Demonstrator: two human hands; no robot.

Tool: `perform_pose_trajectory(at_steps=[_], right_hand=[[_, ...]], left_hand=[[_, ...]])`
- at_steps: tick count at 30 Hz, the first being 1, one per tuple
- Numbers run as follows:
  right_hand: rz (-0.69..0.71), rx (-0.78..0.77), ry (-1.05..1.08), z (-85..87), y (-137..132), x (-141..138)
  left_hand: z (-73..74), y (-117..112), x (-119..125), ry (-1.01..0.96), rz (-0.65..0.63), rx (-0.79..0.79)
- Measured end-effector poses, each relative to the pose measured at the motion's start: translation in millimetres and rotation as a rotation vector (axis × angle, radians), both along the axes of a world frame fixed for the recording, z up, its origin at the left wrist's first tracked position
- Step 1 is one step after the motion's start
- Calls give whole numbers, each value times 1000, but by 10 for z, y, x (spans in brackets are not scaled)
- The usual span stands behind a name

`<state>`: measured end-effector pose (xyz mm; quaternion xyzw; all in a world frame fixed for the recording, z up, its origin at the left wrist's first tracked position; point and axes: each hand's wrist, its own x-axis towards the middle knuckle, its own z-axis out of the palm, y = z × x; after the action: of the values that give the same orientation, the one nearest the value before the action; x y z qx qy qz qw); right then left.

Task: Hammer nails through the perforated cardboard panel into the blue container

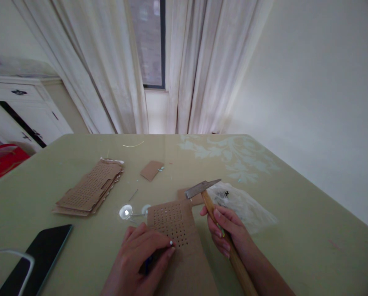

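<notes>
Left hand (140, 255): thumb and finger pinch a white-headed pin (171, 243) over perforated cardboard (188, 267); tip hidden.
Right hand (229, 230): wrapped around a wooden-handled hammer (207, 200).
Hammer to pin: head beyond and right of it, apart; handle slants near-right to far-left.
In the way: left fingertips, close around the pin.
Nearby: plastic bag (248, 209) beyond right hand; cardboard stack (89, 187) far left.

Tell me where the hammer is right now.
Right of centre in the head view, the hammer is held in the right hand, its handle alongside the right edge of the perforated board.
</notes>
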<state>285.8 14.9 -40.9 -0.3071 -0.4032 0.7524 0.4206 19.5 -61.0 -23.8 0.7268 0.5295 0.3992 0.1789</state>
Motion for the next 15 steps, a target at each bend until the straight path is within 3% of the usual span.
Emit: perform_pose_trajectory(at_steps=[6,9,12,15], right_hand=[[-6,23,-42,56,-53,-1],[15,102,-142,174,-110,39],[80,301,-424,484,-201,113],[91,650,-964,912,-343,179]], left_hand=[[47,7,11,55,-33,65],[61,23,12,83,-54,104],[50,41,3,110,-80,123],[19,48,-7,124,-127,158]])
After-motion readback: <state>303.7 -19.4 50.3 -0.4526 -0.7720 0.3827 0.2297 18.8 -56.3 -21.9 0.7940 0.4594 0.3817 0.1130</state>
